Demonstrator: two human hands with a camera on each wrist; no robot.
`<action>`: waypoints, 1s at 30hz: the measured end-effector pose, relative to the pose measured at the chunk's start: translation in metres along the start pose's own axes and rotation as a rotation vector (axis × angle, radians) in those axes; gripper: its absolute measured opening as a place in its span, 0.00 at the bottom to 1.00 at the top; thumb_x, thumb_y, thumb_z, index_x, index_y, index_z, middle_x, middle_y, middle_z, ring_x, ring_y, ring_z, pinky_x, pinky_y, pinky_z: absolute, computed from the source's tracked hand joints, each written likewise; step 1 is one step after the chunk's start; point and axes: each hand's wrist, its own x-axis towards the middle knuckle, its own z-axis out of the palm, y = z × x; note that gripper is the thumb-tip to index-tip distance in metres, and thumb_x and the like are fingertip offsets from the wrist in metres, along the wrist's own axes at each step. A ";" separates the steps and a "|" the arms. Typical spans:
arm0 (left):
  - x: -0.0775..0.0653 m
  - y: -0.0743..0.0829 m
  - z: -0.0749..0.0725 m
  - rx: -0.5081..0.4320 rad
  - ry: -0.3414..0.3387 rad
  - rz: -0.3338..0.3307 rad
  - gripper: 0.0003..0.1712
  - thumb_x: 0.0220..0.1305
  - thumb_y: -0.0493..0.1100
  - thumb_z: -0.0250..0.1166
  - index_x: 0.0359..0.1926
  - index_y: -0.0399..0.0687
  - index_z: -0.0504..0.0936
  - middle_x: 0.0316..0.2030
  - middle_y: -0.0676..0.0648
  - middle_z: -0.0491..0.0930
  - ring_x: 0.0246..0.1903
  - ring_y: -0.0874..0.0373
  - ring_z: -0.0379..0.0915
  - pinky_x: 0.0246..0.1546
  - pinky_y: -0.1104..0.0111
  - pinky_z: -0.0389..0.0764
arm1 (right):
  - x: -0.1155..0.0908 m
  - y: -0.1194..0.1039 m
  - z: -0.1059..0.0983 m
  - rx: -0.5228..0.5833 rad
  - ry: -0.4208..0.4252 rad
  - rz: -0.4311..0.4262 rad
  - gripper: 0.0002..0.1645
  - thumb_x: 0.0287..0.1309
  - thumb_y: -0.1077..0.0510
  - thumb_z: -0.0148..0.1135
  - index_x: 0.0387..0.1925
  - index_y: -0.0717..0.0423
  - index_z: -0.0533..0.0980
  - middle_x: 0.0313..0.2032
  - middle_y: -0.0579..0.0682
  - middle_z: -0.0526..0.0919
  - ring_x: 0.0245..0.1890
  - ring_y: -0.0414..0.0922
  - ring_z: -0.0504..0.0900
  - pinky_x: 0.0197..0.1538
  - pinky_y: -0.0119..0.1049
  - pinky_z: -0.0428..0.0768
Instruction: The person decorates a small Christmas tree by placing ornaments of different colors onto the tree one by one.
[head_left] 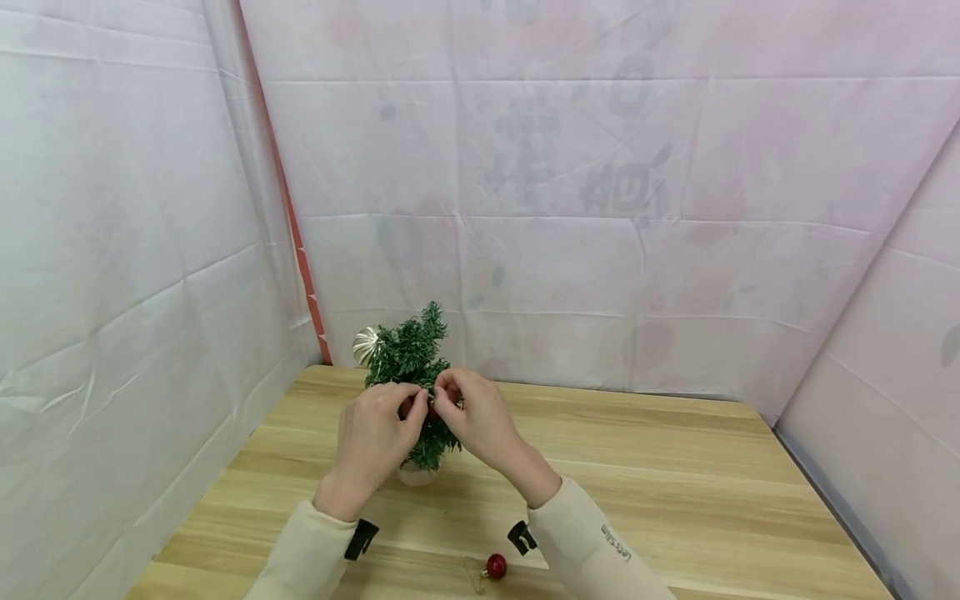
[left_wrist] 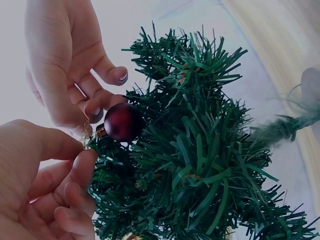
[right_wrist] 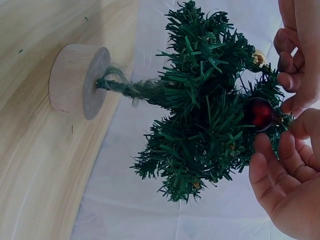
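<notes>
Nearby, loose bauble, hands hiding likely string

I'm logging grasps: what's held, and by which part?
The left hand pinches the gold cord of the red Christmas bauble near its cap; whether the right hand grips it too is unclear.

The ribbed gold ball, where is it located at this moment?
In the head view, the ribbed gold ball is at the upper left side of the green tree, above the left hand.
</notes>
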 end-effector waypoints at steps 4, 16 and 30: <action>0.000 -0.001 0.000 0.005 0.004 -0.002 0.04 0.64 0.38 0.74 0.31 0.44 0.90 0.19 0.54 0.80 0.16 0.64 0.65 0.18 0.74 0.65 | 0.001 -0.001 0.001 -0.003 -0.005 0.003 0.06 0.72 0.63 0.61 0.37 0.52 0.80 0.28 0.43 0.79 0.25 0.36 0.70 0.32 0.31 0.72; -0.002 -0.002 0.001 0.020 -0.001 -0.016 0.06 0.64 0.38 0.73 0.29 0.45 0.90 0.17 0.55 0.78 0.15 0.65 0.63 0.17 0.75 0.64 | 0.001 -0.002 0.003 0.005 -0.004 0.017 0.05 0.72 0.63 0.60 0.38 0.53 0.81 0.25 0.43 0.77 0.22 0.35 0.69 0.30 0.30 0.72; -0.001 -0.003 0.003 0.027 -0.028 -0.035 0.07 0.65 0.38 0.73 0.28 0.45 0.89 0.17 0.55 0.77 0.15 0.65 0.63 0.16 0.74 0.63 | 0.001 -0.002 0.005 -0.022 -0.009 0.033 0.06 0.72 0.62 0.60 0.38 0.54 0.82 0.23 0.43 0.76 0.19 0.34 0.68 0.28 0.29 0.71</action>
